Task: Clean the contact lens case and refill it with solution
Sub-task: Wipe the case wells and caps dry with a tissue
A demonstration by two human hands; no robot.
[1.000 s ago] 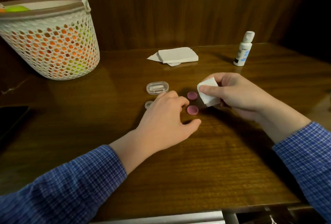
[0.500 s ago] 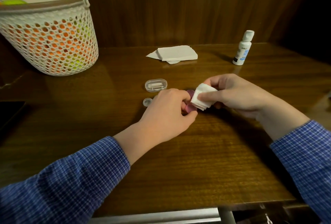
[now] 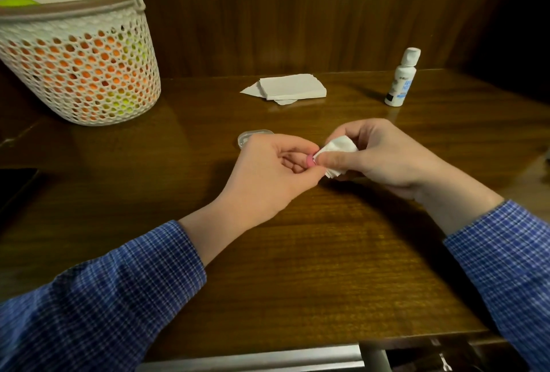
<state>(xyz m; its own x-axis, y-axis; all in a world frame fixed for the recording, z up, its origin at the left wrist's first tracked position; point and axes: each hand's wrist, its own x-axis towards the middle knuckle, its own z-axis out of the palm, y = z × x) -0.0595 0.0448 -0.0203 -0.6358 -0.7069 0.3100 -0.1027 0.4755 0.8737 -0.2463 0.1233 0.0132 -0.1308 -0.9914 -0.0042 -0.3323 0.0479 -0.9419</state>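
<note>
Cap, pink and small, sits pinched between the thumb and fingertips of the left hand, raised above the table near its middle. Touching it from the right is a folded white tissue, which the right hand grips with curled fingers and thumb, pressing a corner against the cap. Just behind the left hand a clear plastic case lies on the table, partly hidden by the knuckles. Further back lies a stack of white tissues. To the right of it stands a white bottle with a blue and black label; its print is too small to read. At far left stands a perforated white basket holding orange and yellow-green things.
</note>
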